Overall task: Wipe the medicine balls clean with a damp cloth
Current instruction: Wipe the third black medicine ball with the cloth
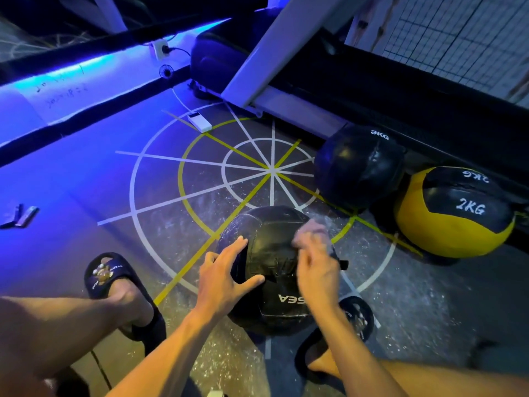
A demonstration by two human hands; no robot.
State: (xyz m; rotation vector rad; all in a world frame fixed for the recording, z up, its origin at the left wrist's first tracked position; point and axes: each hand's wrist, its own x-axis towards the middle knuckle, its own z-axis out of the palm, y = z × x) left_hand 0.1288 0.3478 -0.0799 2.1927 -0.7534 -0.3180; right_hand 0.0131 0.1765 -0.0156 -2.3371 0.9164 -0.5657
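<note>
A: Three medicine balls in all. Nearest, low centre of the frame, the black ball (272, 270) on the floor between the person's feet. Looks heavy, stuffed, with stitched panels; I'd guess it sits put but can roll if shoved off-centre.

B: And the grip?

A: Left hand (223, 277) lies on the ball's left flank, fingers spread and straight, pressing, not curling round anything. Good place to steady it, wide on the side. Right hand (315, 270) is blurred; its fingers seem bunched on a pale cloth (312, 230) at the ball's upper right. One cloth, soft and limp by the look of it.

B: The other two?

A: Centre right, a black ball marked 3KG (357, 167); touching or just beside it, at the right edge, a yellow-and-black one marked 2KG (455, 213). The skin looks sleek, likely slippery once damp, so I'd take each with a flat palm low on the side.

B: Smaller things?

A: Two slippers (114, 277); one white box (199, 123) on a cord, upper centre
</note>
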